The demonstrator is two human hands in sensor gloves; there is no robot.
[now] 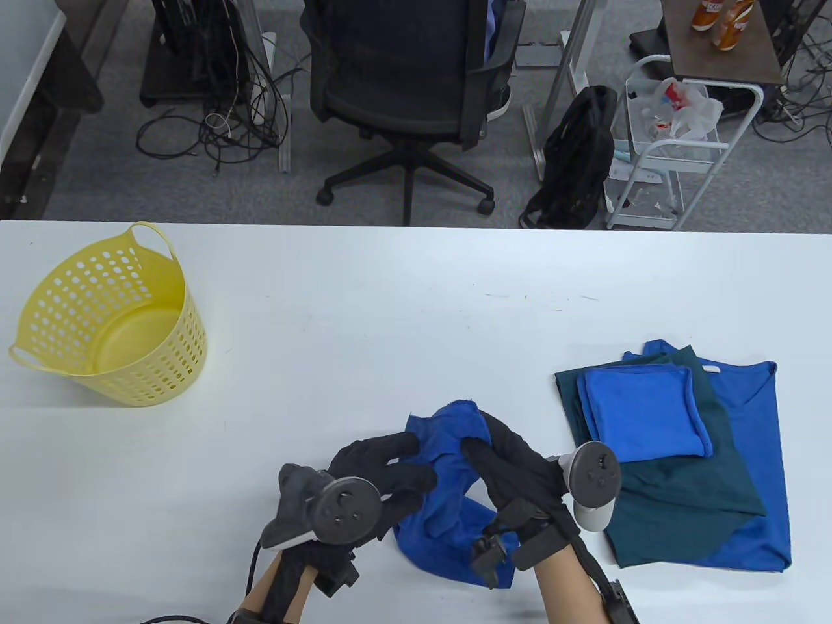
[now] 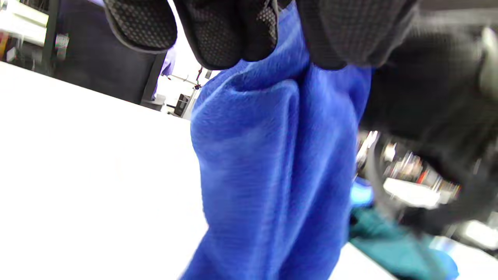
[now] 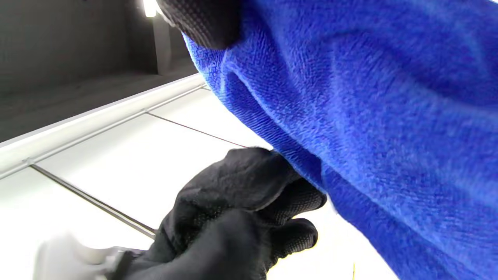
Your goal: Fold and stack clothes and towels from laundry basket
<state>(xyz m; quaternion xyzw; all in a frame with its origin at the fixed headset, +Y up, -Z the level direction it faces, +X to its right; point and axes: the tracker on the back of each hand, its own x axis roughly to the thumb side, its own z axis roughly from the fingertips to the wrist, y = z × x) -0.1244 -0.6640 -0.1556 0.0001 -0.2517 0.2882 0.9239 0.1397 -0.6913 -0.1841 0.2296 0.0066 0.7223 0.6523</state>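
Lower centre of the table view: crumpled blue towel (image 1: 448, 481) bunched between both gloves, left hand (image 1: 383, 481) gripping its left side, right hand (image 1: 513, 474) clutching its right side, yellow basket (image 1: 110, 318) well apart at far left.

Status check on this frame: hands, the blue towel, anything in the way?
Left hand and right hand both grip the bunched blue towel. Still unfolded, near table edge. Yellow basket looks empty. Folded stack on the right, path unobstructed.
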